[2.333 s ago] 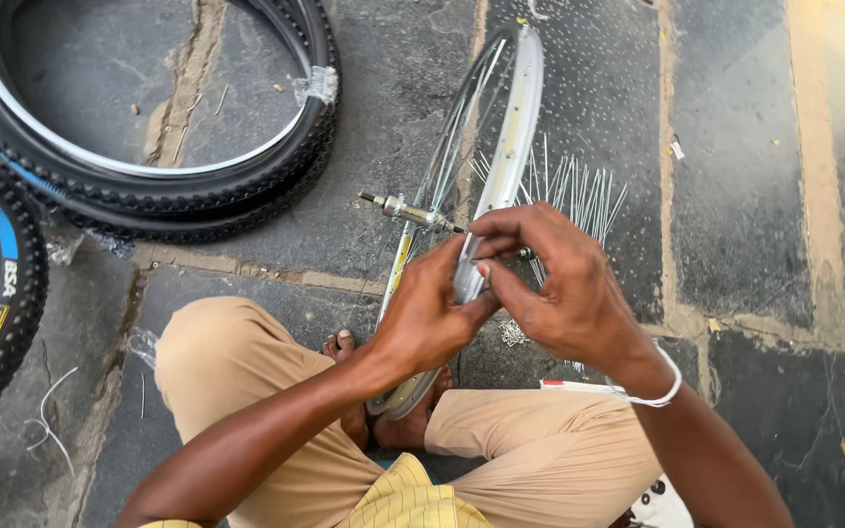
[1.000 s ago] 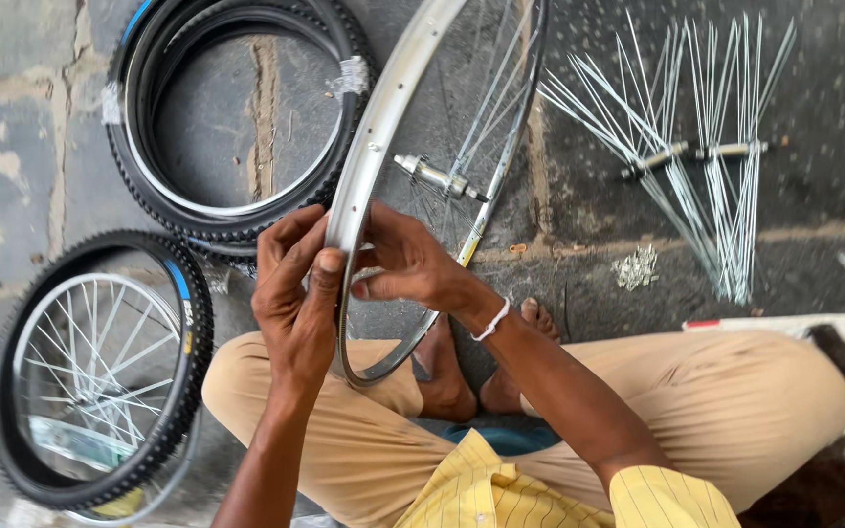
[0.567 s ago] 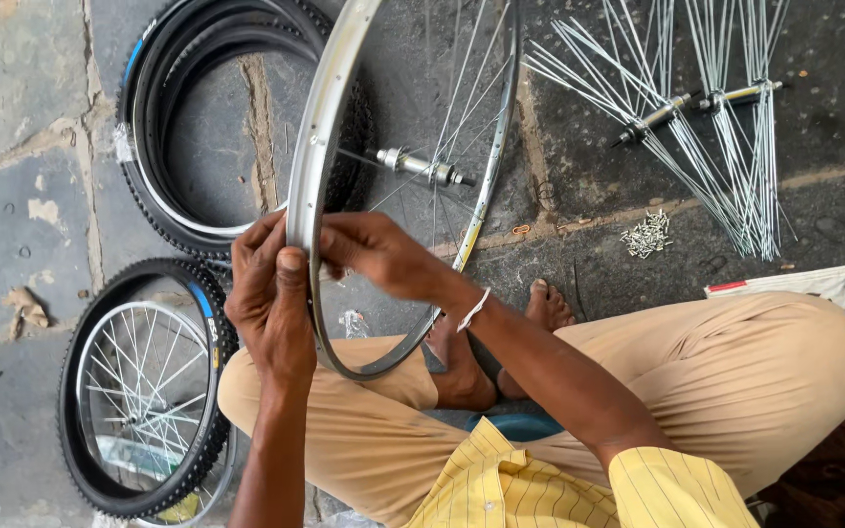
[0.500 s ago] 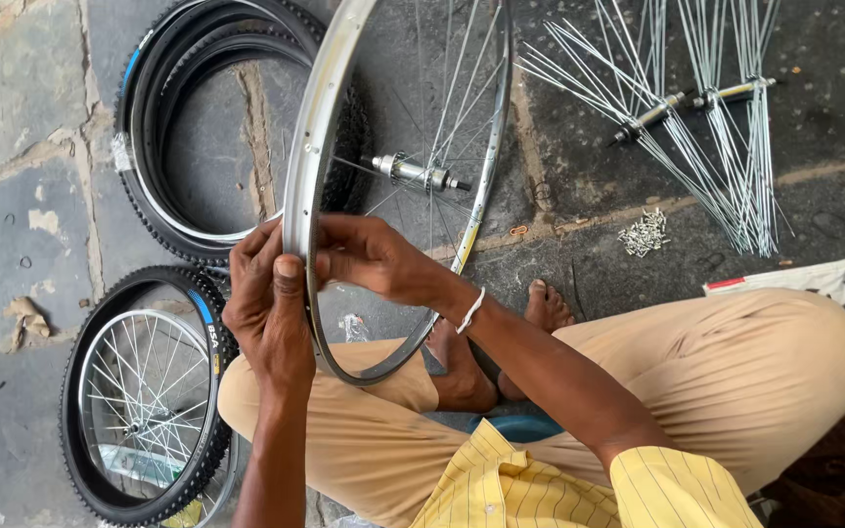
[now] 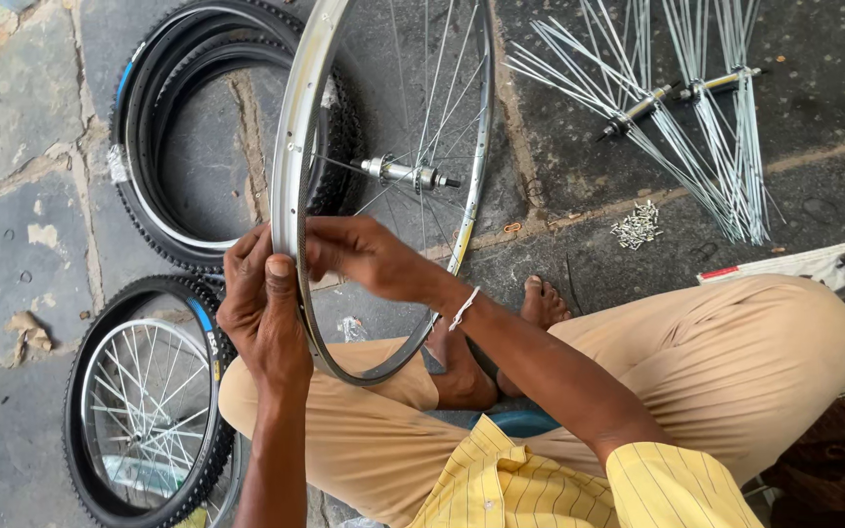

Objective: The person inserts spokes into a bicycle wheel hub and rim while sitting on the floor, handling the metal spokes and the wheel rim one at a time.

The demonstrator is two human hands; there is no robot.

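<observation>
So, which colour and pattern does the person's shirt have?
The shirt is yellow with fine darker stripes, seen best in the head view.

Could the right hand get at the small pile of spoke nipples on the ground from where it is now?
Probably yes, after letting go: the right hand is at the silver rim, and the nipple pile lies uncovered on the pavement beyond the right knee.
</observation>
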